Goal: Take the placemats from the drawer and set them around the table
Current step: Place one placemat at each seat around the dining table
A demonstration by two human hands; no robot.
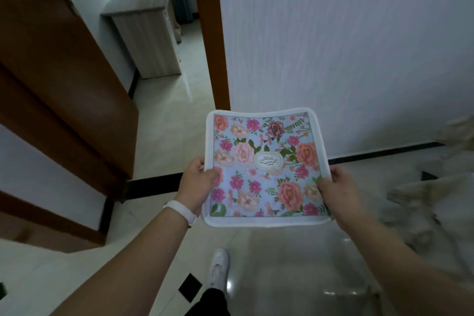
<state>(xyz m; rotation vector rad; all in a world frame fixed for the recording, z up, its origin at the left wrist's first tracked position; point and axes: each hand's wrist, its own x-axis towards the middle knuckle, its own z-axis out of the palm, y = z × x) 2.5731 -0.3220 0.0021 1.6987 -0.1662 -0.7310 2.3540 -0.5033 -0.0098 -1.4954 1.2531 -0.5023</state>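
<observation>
The mat, floral with a white border, was up in the air in front of me, face up, over the tiled floor. My left hand pinched its left edge, thumb on top; my right hand gripped the right edge likewise. A white band sat on my left wrist. One white shoe showed below, a brown door to the left.

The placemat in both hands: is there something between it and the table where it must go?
That cannot be told: no table is in view. The placemat is held by the left hand and right hand over bare floor, with a wall right ahead.
</observation>
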